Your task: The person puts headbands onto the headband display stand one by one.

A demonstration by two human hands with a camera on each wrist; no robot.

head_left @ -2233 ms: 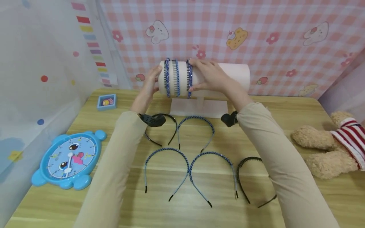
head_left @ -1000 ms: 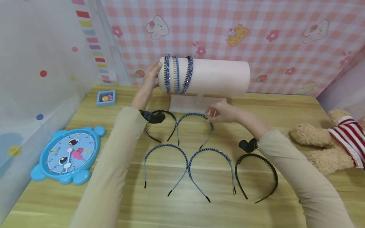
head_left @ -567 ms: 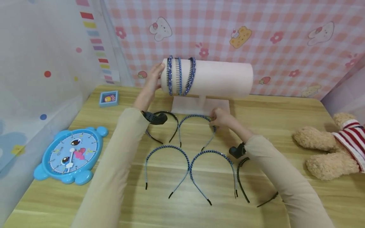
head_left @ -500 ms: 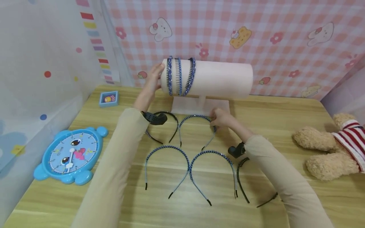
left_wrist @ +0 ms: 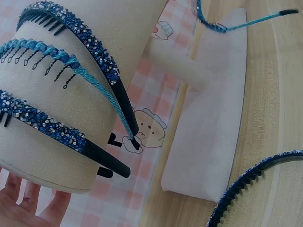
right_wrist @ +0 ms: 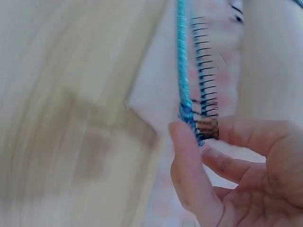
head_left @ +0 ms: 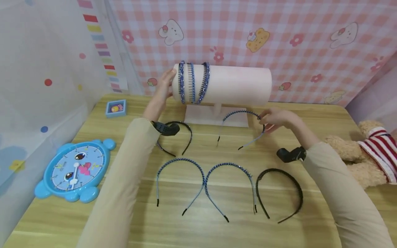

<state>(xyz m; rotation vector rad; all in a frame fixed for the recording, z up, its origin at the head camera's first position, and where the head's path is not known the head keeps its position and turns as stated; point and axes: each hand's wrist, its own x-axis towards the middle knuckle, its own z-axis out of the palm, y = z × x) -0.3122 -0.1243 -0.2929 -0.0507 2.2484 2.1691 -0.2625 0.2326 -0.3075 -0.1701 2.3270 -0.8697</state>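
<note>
A pale roll stand (head_left: 238, 84) carries three blue headbands side by side near its left end, the rightmost (head_left: 203, 82) slightly slanted. My left hand (head_left: 162, 86) rests on the roll's left end; in the left wrist view its fingers (left_wrist: 29, 198) lie against that end. Raised off the table in front of the stand, a blue headband (head_left: 242, 112) hangs from my right hand (head_left: 276, 117). Thumb and fingers pinch its right side, as the right wrist view shows: the blue headband (right_wrist: 182, 61) has wire teeth and my right hand (right_wrist: 236, 165) grips its wrapped band.
On the table lie a dark headband (head_left: 191, 132) beside my left wrist, two blue headbands (head_left: 181, 159) (head_left: 227, 164) in front and a black headband (head_left: 301, 193) at right. A blue clock (head_left: 105, 165), a small blue frame (head_left: 124, 108) and a plush toy (head_left: 376, 148) stand around.
My right hand went from the rightmost headband on the roll to one on the table, took hold of it and lifted it to the right. My left hand stays at the roll's end.
</note>
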